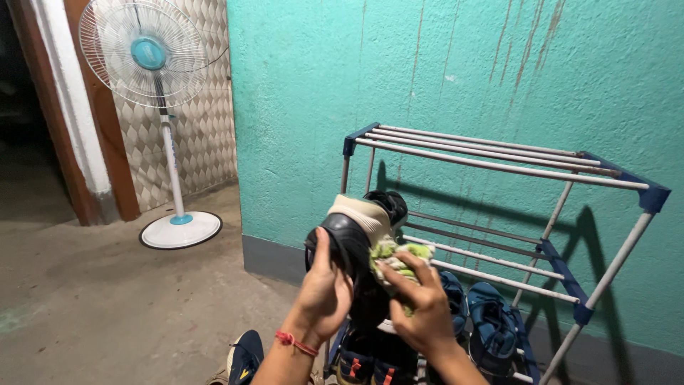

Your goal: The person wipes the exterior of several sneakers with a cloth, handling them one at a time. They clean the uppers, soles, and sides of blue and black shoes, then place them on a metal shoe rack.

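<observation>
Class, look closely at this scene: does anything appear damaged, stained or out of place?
Yes. Brownish streaks run down the teal wall above the shoe rack, like water stains. A dark blue shoe lies on the floor beside the rack rather than on it.

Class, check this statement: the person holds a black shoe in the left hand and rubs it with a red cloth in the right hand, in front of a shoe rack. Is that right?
Not quite. The cloth is green and white, not red, as the head view shows. The rest holds: the left hand grips the black shoe, the right hand presses the cloth on it, and the shoe rack stands behind.
</observation>
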